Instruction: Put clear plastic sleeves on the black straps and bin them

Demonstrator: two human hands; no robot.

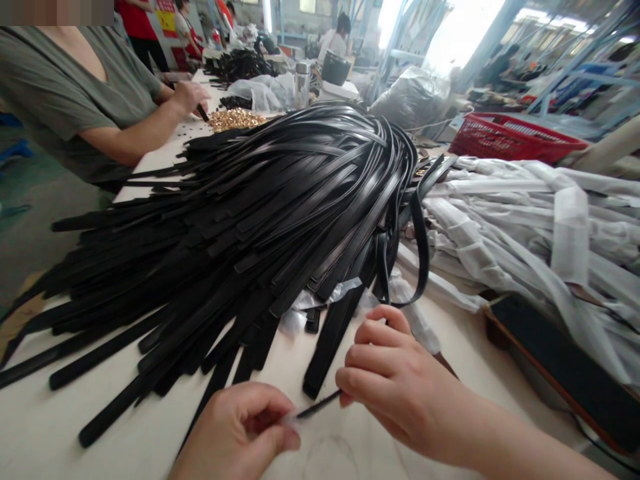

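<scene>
A large heap of black straps (300, 193) covers the middle of the white table (400, 440). My right hand (395, 380) is closed around one black strap (320, 404), which loops up behind the fingers toward the heap. The strap's short end points down-left to my left hand (245, 433), whose thumb and forefinger pinch a small clear plastic piece at its tip. Scraps of clear plastic (345, 291) lie on the strap ends just beyond my hands.
White-wrapped straps (500, 220) are piled on the right, by a dark long box-like object (565, 360). Behind stand a red basket (515, 137) and a metal flask (302, 85). At left, a person in a grey-green shirt (75, 100) works near gold-coloured pieces (235, 120).
</scene>
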